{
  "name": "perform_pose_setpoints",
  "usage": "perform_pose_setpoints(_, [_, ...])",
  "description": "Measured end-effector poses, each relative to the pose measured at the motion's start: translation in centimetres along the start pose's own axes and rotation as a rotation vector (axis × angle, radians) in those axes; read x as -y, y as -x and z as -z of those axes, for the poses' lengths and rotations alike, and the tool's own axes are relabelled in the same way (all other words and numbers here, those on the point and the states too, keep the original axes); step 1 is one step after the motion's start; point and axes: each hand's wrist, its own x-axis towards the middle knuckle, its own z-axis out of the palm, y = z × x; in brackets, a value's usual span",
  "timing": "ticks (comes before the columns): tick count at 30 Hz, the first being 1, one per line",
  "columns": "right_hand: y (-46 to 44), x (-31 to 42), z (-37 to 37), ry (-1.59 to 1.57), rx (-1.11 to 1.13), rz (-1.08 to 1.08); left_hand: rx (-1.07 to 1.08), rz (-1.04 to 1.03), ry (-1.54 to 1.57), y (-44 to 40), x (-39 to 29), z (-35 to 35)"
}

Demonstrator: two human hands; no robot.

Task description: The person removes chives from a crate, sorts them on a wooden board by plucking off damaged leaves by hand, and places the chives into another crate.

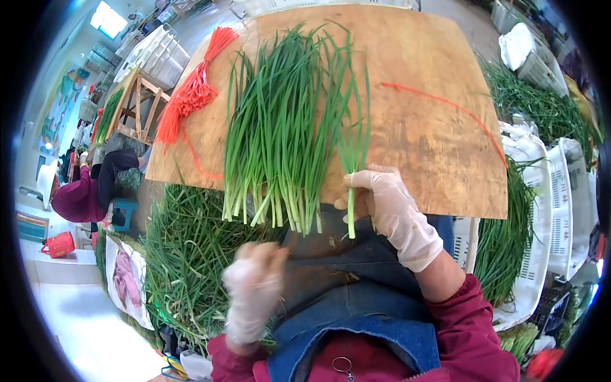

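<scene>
My right hand [389, 207], in a thin white glove, pinches a few garlic chives [354, 149] by their pale stems at the front edge of the wooden board [439, 149]. Their leaves point away from me across the wood. Just left of them lies a broad layer of garlic chives [277, 127], stem ends hanging over the near edge. My left hand [254, 286], also gloved, is above my lap and short of the board. Motion smears its fingers, so I cannot make out whether they hold anything.
A bundle of red ties [191, 95] lies at the board's left, and a single red tie [455, 105] at its right. Loose greens [191, 254] are heaped below left. White crates [534, 248] with greens stand at right. Another person [83, 194] sits at far left.
</scene>
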Motion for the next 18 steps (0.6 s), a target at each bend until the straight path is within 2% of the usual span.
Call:
perform_pose_setpoints(1, [0.1, 0.1, 0.0, -0.025, -0.011, -0.006, 0.016, -0.092, -0.021, -1.0, -1.2, -1.3])
perform_pose_setpoints(2, [0.2, 0.2, 0.1, -0.023, -0.006, -0.021, 0.083, -0.035, -0.017, -2.0, -2.8, -2.1])
perform_pose_setpoints(3, [0.3, 0.2, 0.3, -0.023, -0.005, -0.037, 0.117, -0.067, -0.076, -2.7, -2.9, -3.4])
perform_pose_setpoints(4, [0.3, 0.2, 0.5, -0.024, -0.003, -0.053, 0.073, -0.071, -0.117, -3.4, -2.9, -4.8])
perform_pose_setpoints(6, [0.0, -0.1, 0.7, -0.06, 0.029, -0.068, 0.069, 0.012, -0.293, -4.8, -2.8, -6.6])
perform_pose_setpoints(9, [-0.1, -0.6, 0.4, -0.102, 0.055, -0.076, 0.066, 0.083, -0.392, -5.9, -2.2, -7.9])
perform_pose_setpoints(12, [-0.6, -0.8, 0.2, -0.108, 0.071, -0.074, -0.005, 0.114, -0.053, -6.3, 0.2, -7.4])
perform_pose_setpoints(14, [-1.1, -1.1, 0.2, -0.104, 0.096, -0.078, 0.027, 0.241, 0.136, -6.6, 1.6, -6.8])
perform_pose_setpoints(16, [-1.4, -1.3, 0.1, -0.093, 0.13, -0.09, 0.202, 0.705, 0.753, -7.5, 0.2, -4.1])
perform_pose_setpoints(17, [-1.3, -1.4, -0.1, -0.089, 0.128, -0.09, 0.174, 0.769, 0.864, -7.7, -0.2, -3.3])
perform_pose_setpoints(18, [-1.3, -1.4, -0.3, -0.084, 0.126, -0.09, 0.156, 0.732, 0.89, -7.6, 0.2, -3.1])
